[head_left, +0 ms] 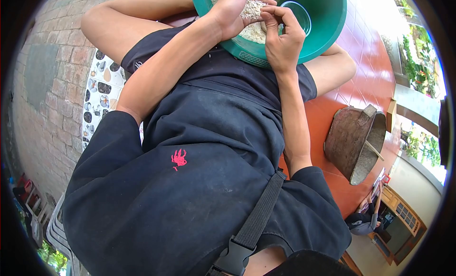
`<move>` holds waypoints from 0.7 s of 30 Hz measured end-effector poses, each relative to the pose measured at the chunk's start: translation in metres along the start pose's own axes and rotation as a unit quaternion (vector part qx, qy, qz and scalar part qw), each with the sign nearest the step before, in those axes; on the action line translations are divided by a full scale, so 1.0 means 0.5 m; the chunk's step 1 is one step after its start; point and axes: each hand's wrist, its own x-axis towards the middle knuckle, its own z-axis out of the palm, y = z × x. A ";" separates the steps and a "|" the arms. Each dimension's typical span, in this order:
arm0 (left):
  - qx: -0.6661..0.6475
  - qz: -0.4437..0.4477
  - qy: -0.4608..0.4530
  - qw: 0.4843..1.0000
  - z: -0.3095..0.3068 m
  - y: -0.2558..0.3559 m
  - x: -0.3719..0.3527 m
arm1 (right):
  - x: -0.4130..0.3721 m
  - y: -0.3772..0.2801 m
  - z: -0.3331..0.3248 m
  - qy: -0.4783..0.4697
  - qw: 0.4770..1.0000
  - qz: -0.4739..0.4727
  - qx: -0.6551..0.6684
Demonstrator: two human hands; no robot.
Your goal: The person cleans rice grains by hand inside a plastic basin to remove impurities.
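Observation:
A green basin [327, 19] rests at my lap, with pale rice-like grains [254, 34] inside it. My left hand [230, 14] is cupped over the basin, palm up, and holds a small heap of the grains. Close beside it, my right hand [285, 36] has its thumb and index finger pinched together at the edge of the heap; whatever is between those fingertips is too small to tell. Behind my right hand, a clear round rim [306, 19] shows inside the basin.
A worn brown bucket [349, 138] with a stick [374, 150] in it stands on the red tiled floor [327, 119], right. Brick paving [61, 86] lies left, near a pebble-patterned surface [99, 93]. Another person [363, 224] is at lower right. Stacked chairs [59, 224] show lower left.

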 end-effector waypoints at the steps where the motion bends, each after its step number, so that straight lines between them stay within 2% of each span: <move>1: 0.001 0.000 0.000 1.000 0.002 0.000 -0.001 | -0.001 0.001 0.000 0.010 0.998 0.037 0.050; 4: -0.003 -0.002 0.017 1.000 0.004 -0.001 -0.002 | -0.002 -0.005 -0.004 0.021 0.988 0.089 0.121; 7: -0.008 -0.001 -0.004 1.000 -0.001 -0.003 0.001 | -0.001 -0.006 -0.006 0.023 0.980 0.116 0.157; 17: 0.006 0.000 0.016 1.000 0.007 -0.002 -0.003 | -0.002 0.008 -0.015 0.016 0.975 0.136 0.175; 21: -0.022 -0.002 0.006 1.000 0.017 0.003 -0.009 | -0.002 0.007 -0.014 0.066 0.967 0.147 0.199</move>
